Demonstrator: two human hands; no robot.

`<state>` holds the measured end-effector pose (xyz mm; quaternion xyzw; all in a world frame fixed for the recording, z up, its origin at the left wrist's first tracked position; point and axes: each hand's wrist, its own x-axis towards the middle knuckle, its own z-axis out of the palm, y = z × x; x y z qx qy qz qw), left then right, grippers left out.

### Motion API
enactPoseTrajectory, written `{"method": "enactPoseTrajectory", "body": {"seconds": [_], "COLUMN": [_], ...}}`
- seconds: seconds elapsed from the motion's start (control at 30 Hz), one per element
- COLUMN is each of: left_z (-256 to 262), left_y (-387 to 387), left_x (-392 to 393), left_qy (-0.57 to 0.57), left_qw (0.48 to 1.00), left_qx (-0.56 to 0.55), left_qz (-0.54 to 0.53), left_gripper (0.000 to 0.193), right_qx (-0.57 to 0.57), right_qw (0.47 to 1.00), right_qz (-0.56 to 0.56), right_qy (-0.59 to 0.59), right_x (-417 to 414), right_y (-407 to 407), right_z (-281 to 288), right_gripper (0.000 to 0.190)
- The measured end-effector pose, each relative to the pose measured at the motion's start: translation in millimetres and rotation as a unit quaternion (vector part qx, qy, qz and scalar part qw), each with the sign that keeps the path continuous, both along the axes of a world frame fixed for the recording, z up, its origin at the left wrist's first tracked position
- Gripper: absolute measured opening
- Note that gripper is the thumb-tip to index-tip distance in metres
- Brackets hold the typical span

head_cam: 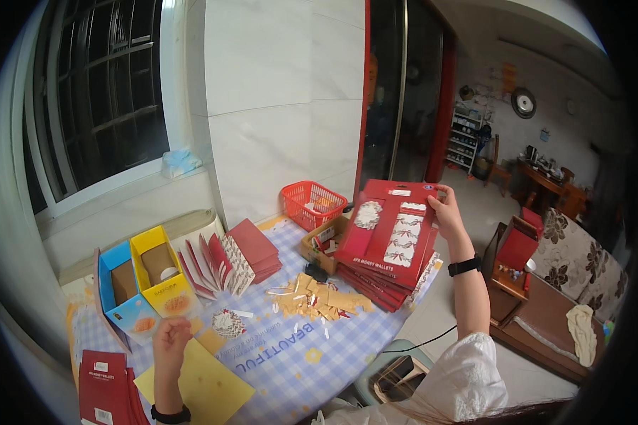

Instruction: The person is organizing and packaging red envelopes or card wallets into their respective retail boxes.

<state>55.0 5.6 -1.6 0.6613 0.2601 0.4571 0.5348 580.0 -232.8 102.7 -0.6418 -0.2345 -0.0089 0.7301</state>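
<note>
My right hand (446,212) grips the upper right edge of a red money wallet pack (378,241), thumb in front. The pack has a die-cut window over a patterned strip, and a lacy round ornament (368,215) on its left. It is tilted over a stack of similar red packs (375,292) at the table's right edge. My left hand (173,336) is raised near the blue and yellow boxes, fingers curled, with nothing visible in it. Below it lies a yellow sheet (210,380). Another round lacy cutout (227,324) lies flat nearby.
Yellow and white paper scraps (311,300) are heaped mid-table. Behind stand a red plastic basket (313,204) and a cardboard box (319,255). Left are a blue box (119,276), a yellow box (162,265), fanned red cards (204,265) and flat red wallets (103,385). A stool (372,366) stands right.
</note>
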Motion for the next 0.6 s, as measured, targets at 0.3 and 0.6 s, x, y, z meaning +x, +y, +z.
{"method": "enactPoseTrajectory", "body": {"seconds": [0.3, 0.6], "left_z": [32.4, 23.1], "left_y": [-19.2, -47.9], "left_x": [-14.3, -30.9], "left_qy": [0.054, 0.309], "left_qw": [0.995, 0.906], "left_qx": [0.089, 0.288], "left_qz": [0.004, 0.012], "left_gripper": [0.019, 0.041], "right_qx": [0.018, -0.097], "right_qw": [0.961, 0.86], "right_qz": [0.275, 0.487], "right_qy": [-0.014, 0.122], "right_x": [-162.2, -281.7], "right_y": [71.1, 146.3], "right_z": [-23.5, -165.8], "right_gripper": [0.039, 0.044]}}
